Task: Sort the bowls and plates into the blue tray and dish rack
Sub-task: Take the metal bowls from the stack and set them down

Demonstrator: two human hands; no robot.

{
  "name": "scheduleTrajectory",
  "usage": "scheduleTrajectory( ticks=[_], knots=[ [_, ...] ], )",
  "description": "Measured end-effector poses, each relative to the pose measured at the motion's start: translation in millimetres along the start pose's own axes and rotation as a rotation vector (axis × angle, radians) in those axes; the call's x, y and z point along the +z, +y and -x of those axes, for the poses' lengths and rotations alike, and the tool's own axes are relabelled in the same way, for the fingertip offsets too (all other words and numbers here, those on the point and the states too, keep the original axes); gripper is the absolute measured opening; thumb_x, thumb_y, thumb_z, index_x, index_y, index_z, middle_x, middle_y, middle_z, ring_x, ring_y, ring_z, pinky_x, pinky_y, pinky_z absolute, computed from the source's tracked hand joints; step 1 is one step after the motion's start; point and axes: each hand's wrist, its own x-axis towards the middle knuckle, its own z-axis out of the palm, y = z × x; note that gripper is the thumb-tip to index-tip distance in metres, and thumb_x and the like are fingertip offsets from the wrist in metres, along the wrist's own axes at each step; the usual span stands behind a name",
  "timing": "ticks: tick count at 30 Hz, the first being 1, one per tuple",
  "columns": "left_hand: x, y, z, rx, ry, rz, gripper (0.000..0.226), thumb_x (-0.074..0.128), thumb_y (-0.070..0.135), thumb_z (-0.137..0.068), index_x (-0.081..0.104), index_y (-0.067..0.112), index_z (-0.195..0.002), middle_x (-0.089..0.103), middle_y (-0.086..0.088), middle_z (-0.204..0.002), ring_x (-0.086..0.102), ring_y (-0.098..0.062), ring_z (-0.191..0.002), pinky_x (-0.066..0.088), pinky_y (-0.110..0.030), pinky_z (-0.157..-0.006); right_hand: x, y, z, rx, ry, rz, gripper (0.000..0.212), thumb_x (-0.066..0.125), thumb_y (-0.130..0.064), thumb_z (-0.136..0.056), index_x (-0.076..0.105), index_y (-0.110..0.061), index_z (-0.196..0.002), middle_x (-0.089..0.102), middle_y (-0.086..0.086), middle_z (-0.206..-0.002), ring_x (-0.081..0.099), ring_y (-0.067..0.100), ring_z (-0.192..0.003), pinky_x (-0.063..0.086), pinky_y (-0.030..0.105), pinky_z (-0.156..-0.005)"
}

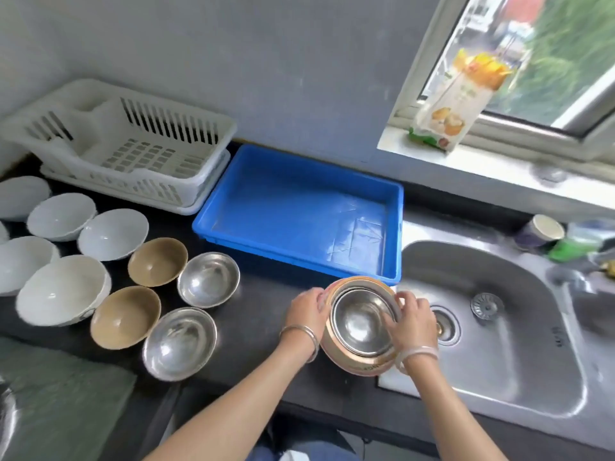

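Gripping nested bowls (361, 324), steel inside tan, tilted, just before the blue tray (293, 207) and beside the sink (499, 344). Left hand (307, 311) curled on the left rim, right hand (411, 322) on the right. Farther left, loose bowls (156, 261) near the dish rack (166, 124).

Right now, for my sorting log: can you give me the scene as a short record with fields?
left hand: grips stack's left side
right hand: grips stack's right rim
stack: steel inner bowl in tan outer bowl, held before the tray, beside the sink
tray: blue, nothing in it
rack: white, nothing visible in it
counter: white bowls, two tan bowls, two steel bowls, left of hands
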Motion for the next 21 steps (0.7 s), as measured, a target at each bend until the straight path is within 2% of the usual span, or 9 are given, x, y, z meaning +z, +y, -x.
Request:
scheduleTrajectory(
  ticks=[4, 8, 11, 17, 21],
  knots=[
    [18, 10, -8, -0.009, -0.055, -0.029, 0.036, 0.059, 0.021, -0.087, 0.051, 0.019, -0.122, 0.064, -0.004, -0.116, 0.06, -0.024, -0.107, 0.049, -0.038, -0.094, 3, 5, 3, 0.101, -0.075, 0.023, 0.055, 0.071, -0.03, -0.075, 0.046, -0.017, -0.122, 0.05, 0.013, -0.115, 0.053, 0.036, -0.105, 0.044, 0.038, -0.083],
    [26, 8, -14, -0.013, -0.063, -0.054, 0.037, 0.06, 0.019, -0.086, 0.049, 0.019, -0.122, 0.063, -0.005, -0.116, 0.059, -0.025, -0.106, 0.048, -0.036, -0.093, 4, 5, 1, 0.138, -0.124, -0.023, 0.034, 0.065, -0.026, -0.077, 0.048, -0.016, -0.105, 0.057, 0.011, -0.102, 0.058, 0.033, -0.089, 0.04, 0.032, -0.066],
    [29, 4, -15, -0.002, -0.058, -0.069, 0.036, 0.059, 0.018, -0.087, 0.049, 0.018, -0.121, 0.062, -0.005, -0.116, 0.059, -0.025, -0.105, 0.047, -0.034, -0.09, 2, 7, 0, 0.145, -0.104, -0.035, 0.021, 0.059, -0.018, -0.078, 0.049, -0.015, -0.095, 0.062, 0.011, -0.096, 0.055, 0.031, -0.078, 0.038, 0.03, -0.063],
    [32, -1, -17, -0.012, -0.036, -0.075, 0.028, 0.057, 0.012, -0.086, 0.054, 0.018, -0.113, 0.064, -0.004, -0.108, 0.061, -0.023, -0.097, 0.052, -0.036, -0.087, 1, 10, -1, 0.081, -0.081, 0.054, 0.017, 0.052, -0.016, -0.083, 0.055, -0.01, -0.098, 0.063, 0.012, -0.102, 0.059, 0.033, -0.092, 0.039, 0.03, -0.067],
    [32, -2, -19, -0.021, -0.04, -0.059, 0.026, 0.058, 0.012, -0.086, 0.055, 0.019, -0.111, 0.065, -0.004, -0.106, 0.062, -0.022, -0.093, 0.053, -0.034, -0.085, -1, 9, -1, 0.053, -0.062, 0.137, 0.017, 0.045, -0.017, -0.087, 0.056, -0.01, -0.098, 0.064, 0.012, -0.101, 0.06, 0.033, -0.091, 0.037, 0.03, -0.064]
  ],
)
